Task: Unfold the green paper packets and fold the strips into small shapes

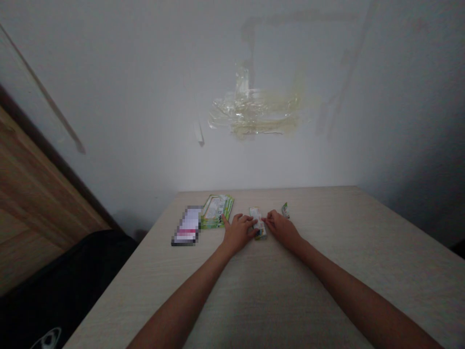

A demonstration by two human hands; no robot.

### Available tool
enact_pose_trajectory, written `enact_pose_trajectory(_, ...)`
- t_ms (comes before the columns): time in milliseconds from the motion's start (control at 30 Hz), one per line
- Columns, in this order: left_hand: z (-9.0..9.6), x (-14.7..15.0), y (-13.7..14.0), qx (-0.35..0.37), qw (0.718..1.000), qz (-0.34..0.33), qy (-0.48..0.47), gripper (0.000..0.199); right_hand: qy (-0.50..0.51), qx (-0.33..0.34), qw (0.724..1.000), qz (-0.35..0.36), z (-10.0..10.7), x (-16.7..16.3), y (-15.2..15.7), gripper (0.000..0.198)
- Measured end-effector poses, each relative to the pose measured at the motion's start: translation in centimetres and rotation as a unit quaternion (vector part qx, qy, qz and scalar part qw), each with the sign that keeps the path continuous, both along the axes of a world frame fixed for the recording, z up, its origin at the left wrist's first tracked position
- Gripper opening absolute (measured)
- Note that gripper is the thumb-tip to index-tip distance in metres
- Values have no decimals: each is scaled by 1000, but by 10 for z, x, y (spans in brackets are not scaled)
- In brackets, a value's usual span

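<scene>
A small, narrow, light-coloured packet (256, 213) with a colourful near end lies on the table, between my two hands. My left hand (238, 233) holds it down from the left, thumb and fingertips on its edge, while the little finger sticks out toward a stack of green-and-white printed packs (215, 211). From the other side, my right hand (281, 228) has its fingers pinched together at the packet's right edge. What exactly those fingertips grip is too small to make out. Just beyond the right hand lies a small crumpled green-and-white scrap (285, 210).
A phone (188, 226) with a blurred screen lies left of the green packs. The wooden table (327, 300) meets a white wall (145, 97) bearing peeling clear tape (254, 109). A black bag (72, 291) stands beside the table's left edge, near a wooden panel (32, 189).
</scene>
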State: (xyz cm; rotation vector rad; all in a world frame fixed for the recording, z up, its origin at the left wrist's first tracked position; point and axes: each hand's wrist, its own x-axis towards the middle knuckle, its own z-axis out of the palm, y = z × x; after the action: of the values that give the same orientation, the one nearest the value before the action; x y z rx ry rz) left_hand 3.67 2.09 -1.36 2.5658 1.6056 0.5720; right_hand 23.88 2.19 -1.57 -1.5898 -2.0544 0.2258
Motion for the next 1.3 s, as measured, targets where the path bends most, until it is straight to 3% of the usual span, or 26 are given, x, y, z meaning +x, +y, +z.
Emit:
enact_pose_trajectory(433,2,0,1,-10,1000,5,-2,36,-92,15,994,-58,1,-11,12,27)
enact_pose_trajectory(700,4,2,-3,3,1000,10,7,36,-69,21,997,-2,1,-8,13,18)
enact_pose_trajectory(1000,11,-2,-9,13,999,-23,-28,22,38,28,997,65,-2,1,7,9)
enact_pose_trajectory(1300,5,-2,-3,2,1000,-9,-2,31,-73,43,996,-14,0,-6,7,15)
